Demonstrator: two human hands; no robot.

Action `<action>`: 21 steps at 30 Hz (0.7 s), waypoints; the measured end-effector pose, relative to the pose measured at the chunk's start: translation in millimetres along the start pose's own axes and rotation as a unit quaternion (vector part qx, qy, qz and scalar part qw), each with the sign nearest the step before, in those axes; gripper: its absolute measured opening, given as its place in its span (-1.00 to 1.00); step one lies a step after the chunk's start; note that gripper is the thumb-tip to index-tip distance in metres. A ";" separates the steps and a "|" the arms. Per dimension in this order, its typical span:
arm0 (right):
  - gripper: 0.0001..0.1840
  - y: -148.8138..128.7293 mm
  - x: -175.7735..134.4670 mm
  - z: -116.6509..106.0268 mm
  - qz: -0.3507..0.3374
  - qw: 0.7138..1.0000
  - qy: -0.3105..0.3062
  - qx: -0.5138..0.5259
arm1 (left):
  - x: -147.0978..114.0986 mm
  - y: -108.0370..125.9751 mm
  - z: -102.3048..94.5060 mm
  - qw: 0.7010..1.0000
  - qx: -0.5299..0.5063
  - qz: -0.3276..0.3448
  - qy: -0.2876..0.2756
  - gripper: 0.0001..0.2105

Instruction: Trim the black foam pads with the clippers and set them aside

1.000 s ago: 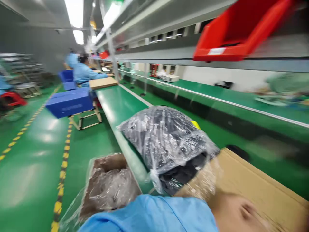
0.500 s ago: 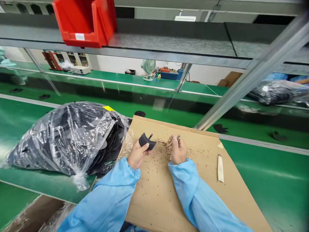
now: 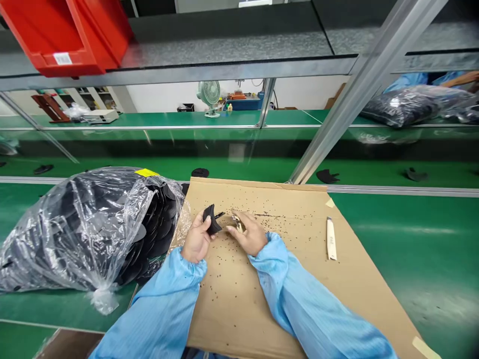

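My left hand (image 3: 197,239) is closed on a curved black piece (image 3: 212,220), gripped between thumb and fingers. A thin dark strip (image 3: 220,215) sticks out from its right side. Just right of it, my right hand (image 3: 249,233) curls around a small metal hand tool (image 3: 238,224), partly hidden by the fingers; its exact kind is unclear. The tool's end is near the strip, but apart from it. Both hands are over a cardboard sheet (image 3: 299,299) strewn with tiny dark bits (image 3: 270,215).
A clear plastic bag (image 3: 78,234) full of black pieces lies open at the left. On the cardboard's right rests a cream-handled knife (image 3: 331,239). A slanted metal post (image 3: 337,109) rises behind the sheet. Overhead, a red bin (image 3: 71,40) stands on a shelf.
My right hand has moved left toward the black piece, bringing the metal tool close to it. The left hand has turned the piece. The camera view has shifted.
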State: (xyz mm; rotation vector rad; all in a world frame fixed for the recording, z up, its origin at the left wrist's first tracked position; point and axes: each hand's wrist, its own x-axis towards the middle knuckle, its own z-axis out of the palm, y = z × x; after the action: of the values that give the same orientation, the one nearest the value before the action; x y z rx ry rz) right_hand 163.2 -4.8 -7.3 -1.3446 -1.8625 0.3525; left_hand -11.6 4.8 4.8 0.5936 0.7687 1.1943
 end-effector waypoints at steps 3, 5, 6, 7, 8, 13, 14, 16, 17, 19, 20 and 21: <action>-0.59 0.3 -2.1 0.1 -0.020 0.998 0.029 -0.053 | 0.2 0.9 -0.5 1.000 -0.004 -0.016 0.012 -0.61; -0.62 -0.4 -2.6 1.8 -0.042 0.995 0.032 -0.089 | 0.5 1.0 -1.4 1.000 -0.010 -0.024 0.009 -0.59; -0.62 -0.7 -2.7 2.8 -0.053 0.993 0.037 -0.102 | 0.7 0.9 -2.1 1.000 -0.014 -0.026 0.006 -0.58; -0.63 -0.9 -2.6 3.8 -0.065 0.991 0.043 -0.113 | 0.9 0.8 -2.7 0.999 -0.019 -0.028 0.001 -0.57; -0.63 -1.0 -2.6 4.6 -0.076 0.988 0.052 -0.120 | 1.2 0.7 -3.3 0.999 -0.024 -0.030 -0.003 -0.57; -0.64 -1.3 -2.5 5.1 -0.090 0.983 0.084 -0.139 | 2.3 0.4 -4.7 0.998 -0.040 -0.036 -0.010 -0.57; -0.64 -1.6 -2.5 4.7 -0.088 0.983 0.083 -0.141 | 2.4 0.5 -4.6 0.998 -0.040 -0.036 -0.009 -0.57; -0.64 -2.4 -2.6 3.7 -0.085 0.983 0.074 -0.143 | 2.2 0.6 -4.4 0.999 -0.039 -0.036 -0.008 -0.56; -0.64 -2.8 -2.6 3.3 -0.083 0.984 0.068 -0.143 | 2.2 0.6 -4.3 0.999 -0.038 -0.036 -0.008 -0.56; -0.64 -3.2 -2.7 2.3 -0.083 0.984 0.055 -0.145 | 2.0 0.7 -4.4 0.999 -0.035 -0.035 -0.009 -0.55; -0.64 -3.2 -2.6 1.7 -0.084 0.984 0.050 -0.147 | 2.0 0.7 -4.5 0.999 -0.032 -0.034 -0.009 -0.55; -0.65 -3.0 -2.6 0.9 -0.086 0.984 0.046 -0.150 | 1.9 0.6 -4.7 0.999 -0.028 -0.032 -0.007 -0.54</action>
State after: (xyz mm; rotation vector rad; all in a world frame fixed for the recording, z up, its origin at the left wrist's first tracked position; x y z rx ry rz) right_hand 160.9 -8.1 -7.1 -1.3549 -1.9933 -0.0825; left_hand -15.4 6.9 1.9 0.5260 0.7343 1.1475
